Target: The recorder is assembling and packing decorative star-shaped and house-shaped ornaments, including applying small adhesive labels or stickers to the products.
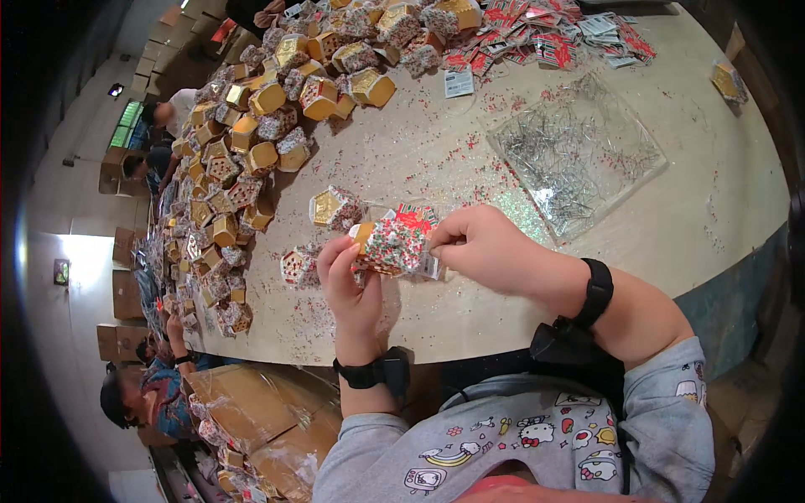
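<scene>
The left hand (346, 281) grips a glitter-covered ornament (392, 247) by its gold end, fingers above and thumb below, above the near part of the desk (402, 142); this hold seems to steady the piece and leave its far end exposed. The right hand (482, 243) is curled, thumb closed against forefinger beside a red printed card (417, 216) at that end; whether anything thin lies between them cannot be told. Two similar ornaments, upper (333, 208) and lower (298, 267), lie near the left hand, presumably for easy reach. A clear tray (616, 202) confines loose metal pins (570, 159), probably against scattering.
</scene>
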`<state>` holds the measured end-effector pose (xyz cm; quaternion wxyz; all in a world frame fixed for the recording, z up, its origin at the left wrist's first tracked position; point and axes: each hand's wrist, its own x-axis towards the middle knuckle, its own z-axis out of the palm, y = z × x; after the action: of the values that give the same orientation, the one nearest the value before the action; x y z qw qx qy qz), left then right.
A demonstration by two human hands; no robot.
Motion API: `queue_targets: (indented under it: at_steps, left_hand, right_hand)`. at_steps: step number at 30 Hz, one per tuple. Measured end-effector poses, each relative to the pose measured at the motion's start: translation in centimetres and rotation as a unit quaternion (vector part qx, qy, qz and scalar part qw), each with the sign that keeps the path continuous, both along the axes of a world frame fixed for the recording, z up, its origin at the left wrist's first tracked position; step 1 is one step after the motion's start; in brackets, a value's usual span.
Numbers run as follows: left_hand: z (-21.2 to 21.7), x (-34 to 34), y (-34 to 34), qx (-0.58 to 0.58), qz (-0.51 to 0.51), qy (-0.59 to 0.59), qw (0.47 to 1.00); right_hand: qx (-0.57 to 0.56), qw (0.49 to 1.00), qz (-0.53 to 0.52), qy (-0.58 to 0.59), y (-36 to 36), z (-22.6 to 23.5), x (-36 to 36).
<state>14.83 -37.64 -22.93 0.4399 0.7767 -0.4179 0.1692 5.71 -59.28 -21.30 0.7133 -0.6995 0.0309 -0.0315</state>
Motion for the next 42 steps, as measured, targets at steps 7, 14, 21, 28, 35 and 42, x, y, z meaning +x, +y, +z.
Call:
queue_targets:
  at_steps: [7, 14, 21, 28, 35, 42]
  left_hand:
    - [0.4, -0.6, -0.3, 0.017, 0.022, -0.058, 0.998]
    - [0.2, -0.6, -0.1, 0.022, 0.041, -0.048, 0.998]
    - [0.9, -0.7, -0.6, 0.075, 0.036, -0.117, 0.99]
    - [0.0, -0.6, -0.3, 0.014, 0.012, 0.022, 1.0]
    - [-0.1, -0.6, -0.2, 0.0, 0.013, -0.002, 1.0]
    - [0.4, -0.8, -0.3, 0.078, 0.03, -0.094, 0.992]
  right_hand:
    - [0.003, 0.998, 0.008, 0.064, -0.2, 0.5, -0.1]
    - [0.021, 0.996, 0.004, 0.089, -0.1, 0.2, 0.1]
    - [-0.087, 0.995, -0.033, 0.024, 0.0, -0.1, -0.1]
    - [-0.067, 0.997, -0.042, 0.009, 0.2, -0.1, -0.1]
    - [-0.094, 0.995, -0.011, 0.016, 0.0, 0.1, 0.0]
    - [-0.263, 0.958, -0.055, -0.102, 0.6, -1.0, -0.3]
